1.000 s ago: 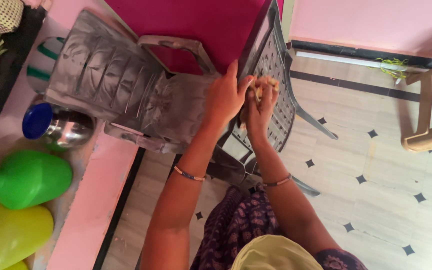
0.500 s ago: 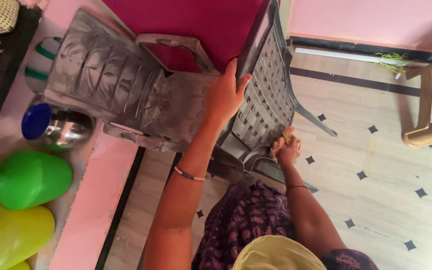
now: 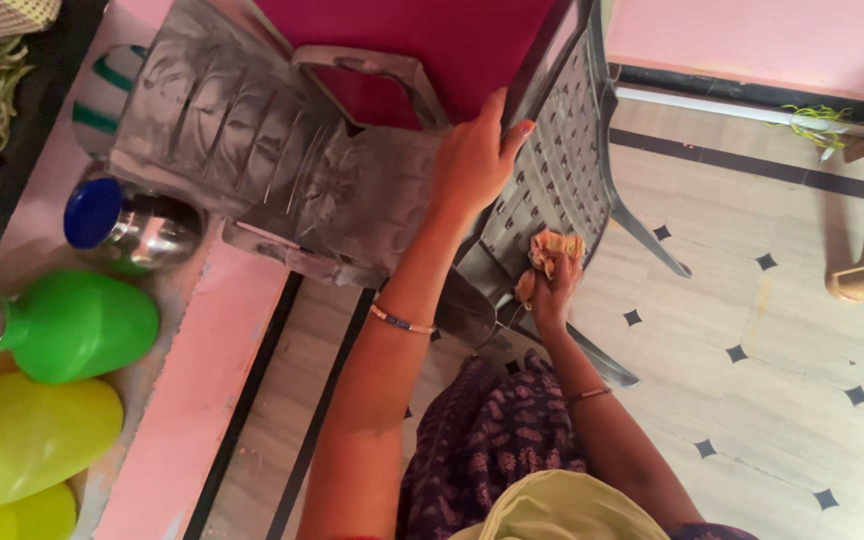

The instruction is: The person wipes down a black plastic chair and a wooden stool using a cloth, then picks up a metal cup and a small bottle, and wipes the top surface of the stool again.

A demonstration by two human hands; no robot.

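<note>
The right hand point(image 3: 550, 285) is nearest to the person. Its fingers are curled tight around a small tan cloth point(image 3: 555, 247), and the cloth is pressed flat on the holey seat of a grey plastic chair point(image 3: 552, 180). The chair is tipped, so its seat faces the person and its long side runs up and away.

A bit farther off, the left hand point(image 3: 472, 160) sits above the cloth. Its fingers are bent over the top edge of the seat and grip it. The cloth lies just below and to the right of this hand.

On the pink ledge point(image 3: 202, 400) at the left stand a yellow pot point(image 3: 32, 435), then a green pot point(image 3: 72, 325), then a shiny steel pot with a blue lid point(image 3: 137, 225).
</note>
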